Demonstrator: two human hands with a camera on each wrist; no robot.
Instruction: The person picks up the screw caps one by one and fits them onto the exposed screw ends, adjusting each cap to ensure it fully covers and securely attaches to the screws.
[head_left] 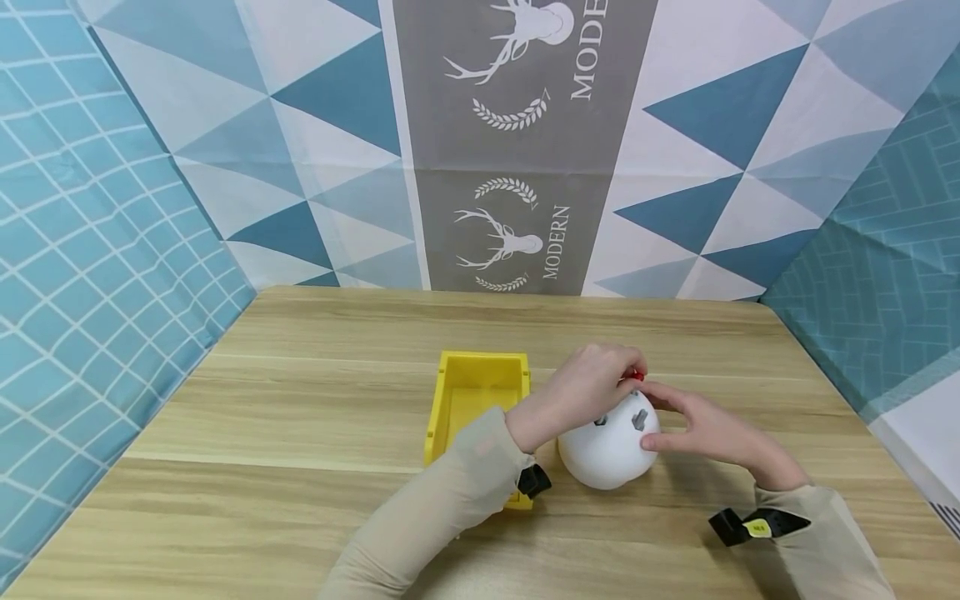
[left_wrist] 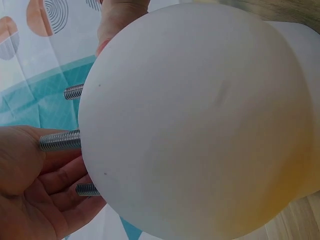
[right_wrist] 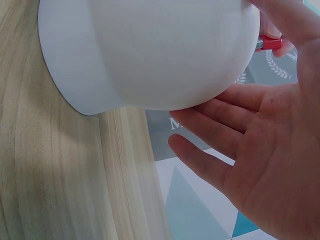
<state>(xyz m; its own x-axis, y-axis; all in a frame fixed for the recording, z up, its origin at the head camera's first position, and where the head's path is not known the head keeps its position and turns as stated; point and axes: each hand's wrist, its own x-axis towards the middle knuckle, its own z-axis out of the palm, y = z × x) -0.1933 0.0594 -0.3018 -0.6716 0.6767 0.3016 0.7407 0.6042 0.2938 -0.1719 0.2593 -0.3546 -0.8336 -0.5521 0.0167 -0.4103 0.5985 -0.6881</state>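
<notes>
A white rounded, dome-like body (head_left: 606,450) with threaded metal bolts (left_wrist: 60,140) sticking out of its top sits right of a yellow bin. My left hand (head_left: 581,387) reaches across its top and pinches a small red nut-like piece (right_wrist: 271,43) at the end of a threaded bolt. The left palm and fingers hang above other bolts in the left wrist view, where the red piece is hidden. From the right side my right hand (head_left: 705,425) holds the white body, thumb on the near side and fingers at the top and back. Its little finger stands apart from the surface.
The open yellow bin (head_left: 437,408) stands on the wooden table (head_left: 300,417) left of the white body, partly covered by my left forearm. Patterned cloth (head_left: 502,150) hangs behind the table and along its sides. A black band with a camera sits on each wrist.
</notes>
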